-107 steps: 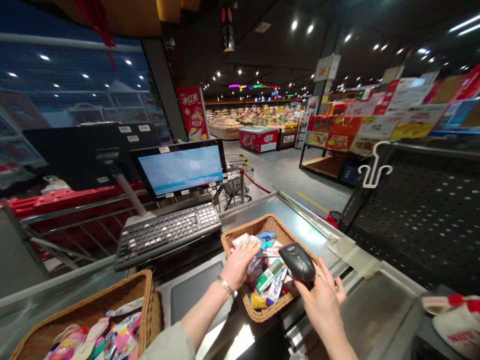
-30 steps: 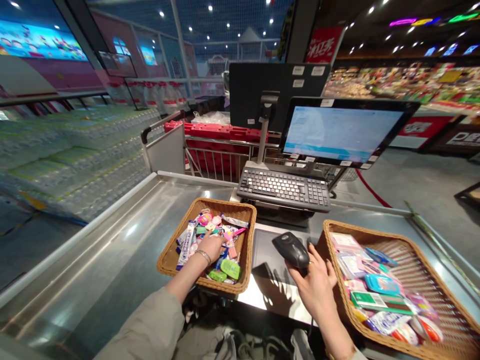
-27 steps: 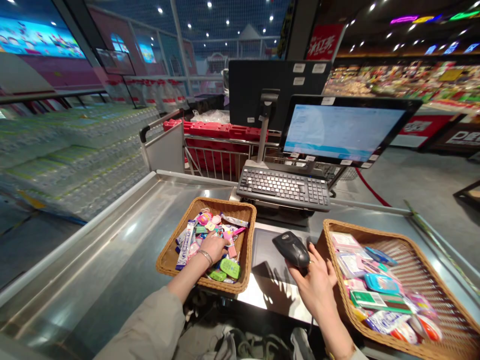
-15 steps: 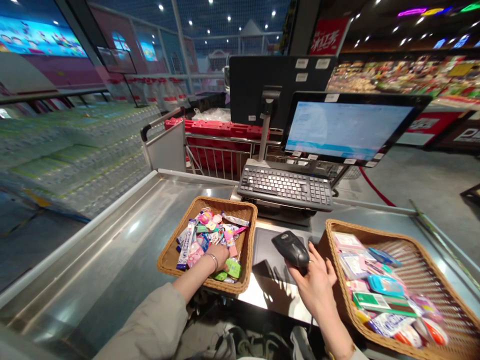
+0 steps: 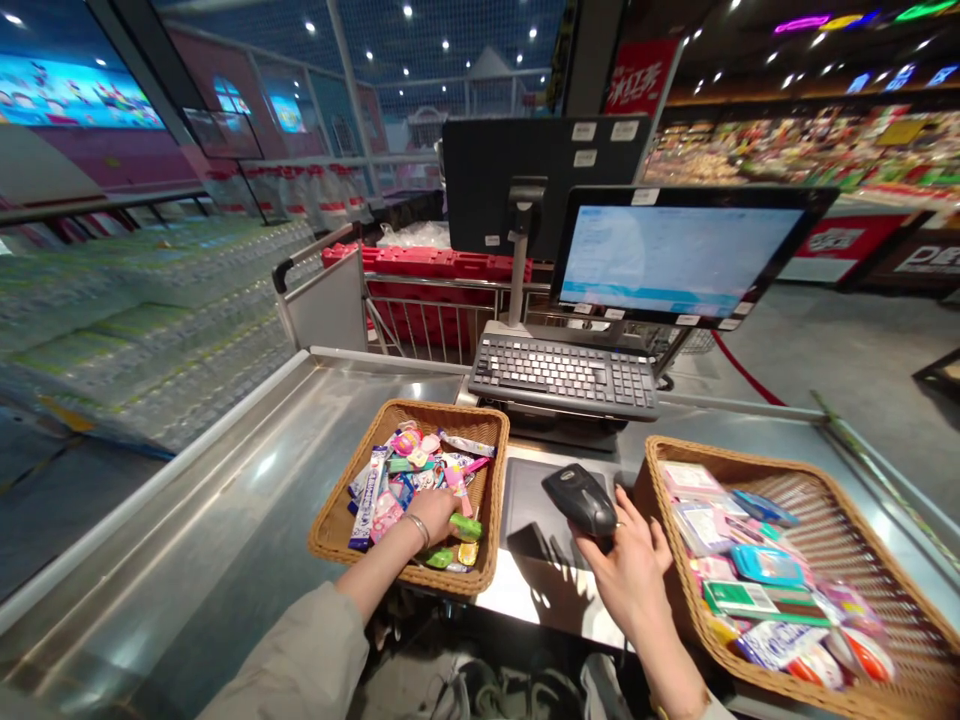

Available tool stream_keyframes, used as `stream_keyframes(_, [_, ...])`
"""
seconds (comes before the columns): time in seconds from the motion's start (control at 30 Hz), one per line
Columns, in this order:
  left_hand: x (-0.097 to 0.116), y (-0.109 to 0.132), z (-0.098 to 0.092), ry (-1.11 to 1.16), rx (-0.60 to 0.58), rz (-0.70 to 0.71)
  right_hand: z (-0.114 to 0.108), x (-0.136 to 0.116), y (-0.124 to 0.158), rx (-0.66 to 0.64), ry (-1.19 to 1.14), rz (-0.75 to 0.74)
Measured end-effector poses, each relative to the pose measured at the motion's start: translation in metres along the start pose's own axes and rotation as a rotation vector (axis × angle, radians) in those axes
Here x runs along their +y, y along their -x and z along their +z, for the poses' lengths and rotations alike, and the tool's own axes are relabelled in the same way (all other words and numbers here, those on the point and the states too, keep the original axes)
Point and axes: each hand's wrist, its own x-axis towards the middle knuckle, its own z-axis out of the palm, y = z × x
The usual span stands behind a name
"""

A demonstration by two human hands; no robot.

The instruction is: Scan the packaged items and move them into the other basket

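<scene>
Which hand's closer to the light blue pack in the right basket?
The right hand: it's just left of that basket, holding the scanner, with the light blue pack farther right. The left hand is farther away, inside the other basket.

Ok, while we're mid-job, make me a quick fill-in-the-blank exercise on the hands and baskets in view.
1. The right hand holds a black handheld ____.
2. The number of wicker baskets on the metal counter is ____.
3. The left hand is inside the basket on the person's ____ side.
4. The small packet at the left hand's grasp is ____ in colour.

Missing words: scanner; two; left; green.
</scene>
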Motion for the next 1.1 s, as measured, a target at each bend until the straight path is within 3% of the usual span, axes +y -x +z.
stream_keyframes(0.47, [-0.012,0.016,-0.018,0.116,0.463,0.09,-0.003,-0.002,0.001,0.017,0.032,-0.017])
stream_keyframes(0.7, [-0.013,0.022,-0.017,0.121,0.913,0.281,-0.006,0.0,0.002,0.015,0.036,-0.027])
stream_keyframes(0.93, [0.001,0.026,-0.026,0.087,1.045,0.343,-0.009,-0.001,0.002,0.029,0.039,-0.031])
stream_keyframes(1.1, [0.014,0.024,-0.021,0.122,1.027,0.389,-0.01,-0.002,0.002,0.038,0.045,-0.036])
